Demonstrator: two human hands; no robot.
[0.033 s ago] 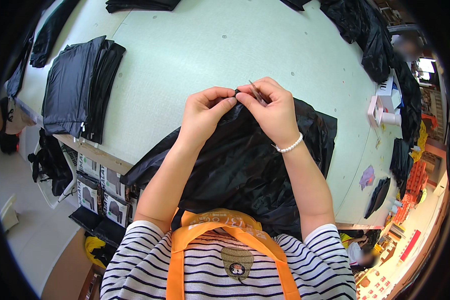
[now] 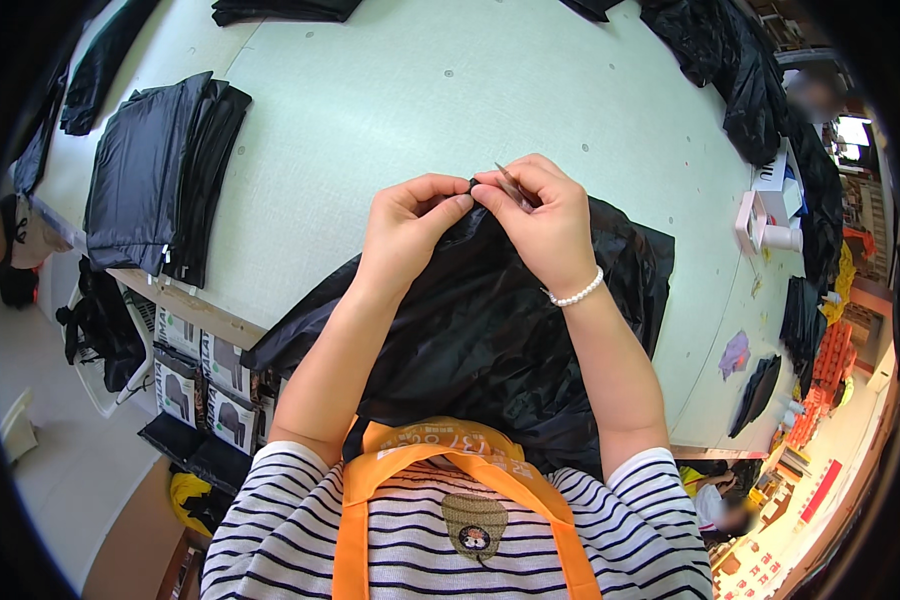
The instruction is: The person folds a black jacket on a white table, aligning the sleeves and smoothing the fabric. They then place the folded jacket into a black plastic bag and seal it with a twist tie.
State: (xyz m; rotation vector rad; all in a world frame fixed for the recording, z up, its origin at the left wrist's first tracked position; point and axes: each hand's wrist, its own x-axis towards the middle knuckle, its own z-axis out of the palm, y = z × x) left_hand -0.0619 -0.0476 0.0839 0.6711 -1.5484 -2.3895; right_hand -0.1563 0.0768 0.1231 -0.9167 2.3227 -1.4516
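Pale green worktable (image 2: 390, 110), grey floor (image 2: 70, 480) at left

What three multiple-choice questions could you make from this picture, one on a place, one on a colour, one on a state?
1. Where is the folded stack?
A. left of the hands
B. right of the hands
C. on the floor

2. What colour is the garment?
A. white
B. black
C. red

3. What does the right hand hold?
A. nothing
B. a cup
C. a thin metal tool

Key: 1 A, it lies on the table at far left; 2 B, glossy black; 3 C, it is pinched beside the left hand.
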